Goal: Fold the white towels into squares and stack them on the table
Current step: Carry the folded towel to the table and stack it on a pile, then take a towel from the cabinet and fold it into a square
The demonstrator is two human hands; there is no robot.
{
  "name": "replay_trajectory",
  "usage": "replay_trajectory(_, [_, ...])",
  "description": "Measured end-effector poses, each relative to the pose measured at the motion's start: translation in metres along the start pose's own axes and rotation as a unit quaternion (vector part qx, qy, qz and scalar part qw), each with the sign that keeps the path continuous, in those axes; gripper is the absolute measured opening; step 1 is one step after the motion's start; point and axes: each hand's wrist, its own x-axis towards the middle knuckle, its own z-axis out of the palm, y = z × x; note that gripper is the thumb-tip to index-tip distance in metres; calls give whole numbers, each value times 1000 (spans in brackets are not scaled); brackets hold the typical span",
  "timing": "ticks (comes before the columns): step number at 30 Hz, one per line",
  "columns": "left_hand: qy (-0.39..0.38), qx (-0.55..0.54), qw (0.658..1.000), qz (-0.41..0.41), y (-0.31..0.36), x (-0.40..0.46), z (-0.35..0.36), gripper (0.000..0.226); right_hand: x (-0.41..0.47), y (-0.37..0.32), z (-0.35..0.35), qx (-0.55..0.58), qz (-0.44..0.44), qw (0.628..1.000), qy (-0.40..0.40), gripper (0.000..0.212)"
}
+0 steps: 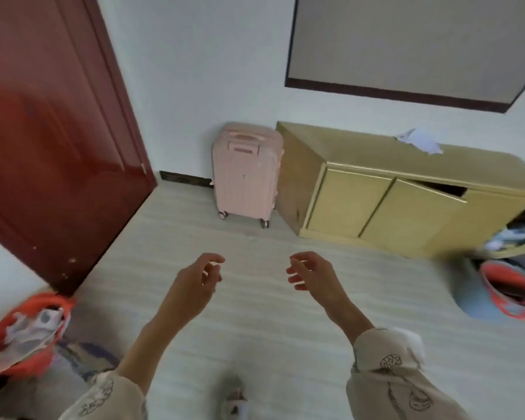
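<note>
Neither grip holds anything: our left hand (194,286) and right hand (312,275) hang loosely curled, released, over bare floor. Crumpled white cloth, perhaps towels, sits in the orange basket (0,338) at eight o'clock; no bench shows.

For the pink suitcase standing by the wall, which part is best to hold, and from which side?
Grip the handle on top of the pink suitcase, coming from above. It stands upright on its wheels with the handle uppermost, the wall behind and the yellow cabinet close beside.
</note>
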Motion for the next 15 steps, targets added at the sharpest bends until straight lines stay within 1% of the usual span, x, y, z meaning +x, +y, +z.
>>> replay_trajectory(6, [-84,-26,993,75,75,142,112,17,105,5,-127,34,7,995,90,15])
replay_trajectory(11, [-137,-27,982,128,142,275,181,16,208,-23,-221,46,-1,990,136,12])
replay_trajectory(15, [-165,-35,973,158,199,364,230,16,277,-43,-295,49,0,985,168,13])
